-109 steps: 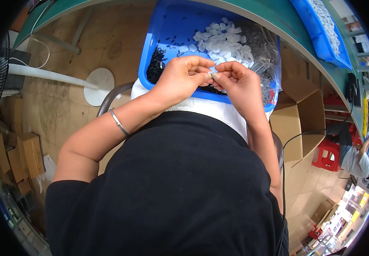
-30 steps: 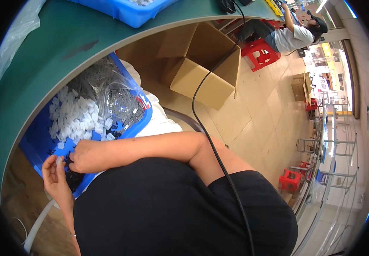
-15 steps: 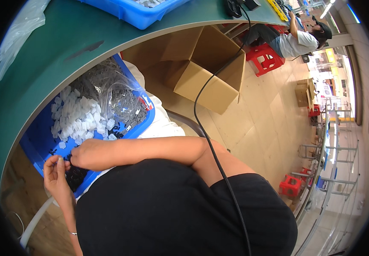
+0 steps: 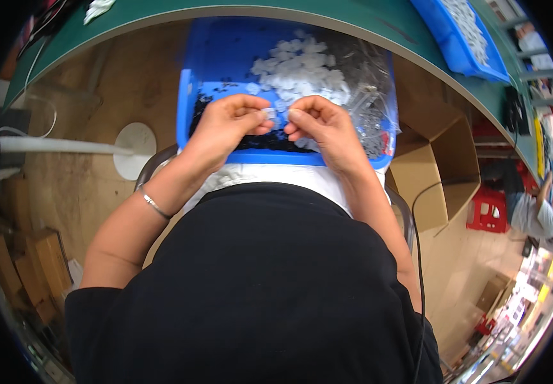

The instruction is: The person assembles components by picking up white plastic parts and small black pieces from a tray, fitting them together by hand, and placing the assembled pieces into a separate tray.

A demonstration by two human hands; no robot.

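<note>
Over a blue tray on my lap, both hands are raised close together with fingertips pinched. My left hand grips a small translucent white plastic piece between thumb and fingers. A short gap away, my right hand is closed in a pinch; whatever its fingertips hold is too small to make out. Behind the hands lies a heap of similar white plastic pieces. Small black parts are spread along the tray's near side, partly hidden by my hands. Clear bags with small grey parts fill the right side.
A green table curves across the far side, carrying another blue tray of pale parts. An open cardboard box stands at right, near a black cable. A seated person is farther right. A white round base is at left.
My view has swung from the right to face the tray, which now sits centrally. Both hands have risen from the black parts, and a white piece now shows in my left fingertips.
</note>
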